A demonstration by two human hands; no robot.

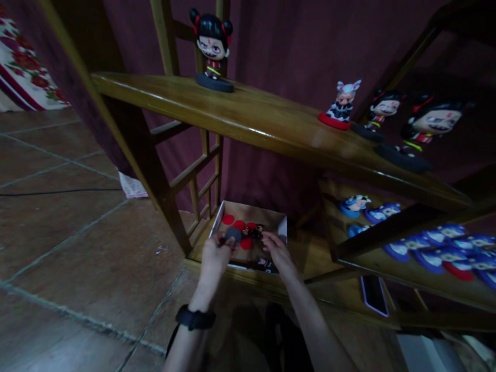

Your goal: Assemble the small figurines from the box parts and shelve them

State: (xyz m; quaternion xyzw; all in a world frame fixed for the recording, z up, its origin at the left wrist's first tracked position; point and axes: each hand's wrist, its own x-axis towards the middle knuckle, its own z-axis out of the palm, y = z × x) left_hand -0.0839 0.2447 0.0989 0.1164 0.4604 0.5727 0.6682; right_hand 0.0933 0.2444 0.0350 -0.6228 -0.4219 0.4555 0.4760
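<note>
Both my hands reach down into an open cardboard box (276,216) on the lowest wooden shelf. My left hand (214,254) is closed on a dark round base (233,235). My right hand (276,252) hovers over the box with its fingers curled near a small black-haired figurine (253,232); whether it grips the figurine I cannot make out. Red round bases (239,225) lie on the box floor. Another dark figurine (265,264) lies at the box's near edge.
On the upper shelf (163,98) stand a black-haired doll (212,49), a white-eared doll on a red base (341,106) and two more dark dolls (422,129). Several blue figures (437,248) fill the middle shelf at right. A phone (374,294) lies on the bottom shelf. Tiled floor spreads left.
</note>
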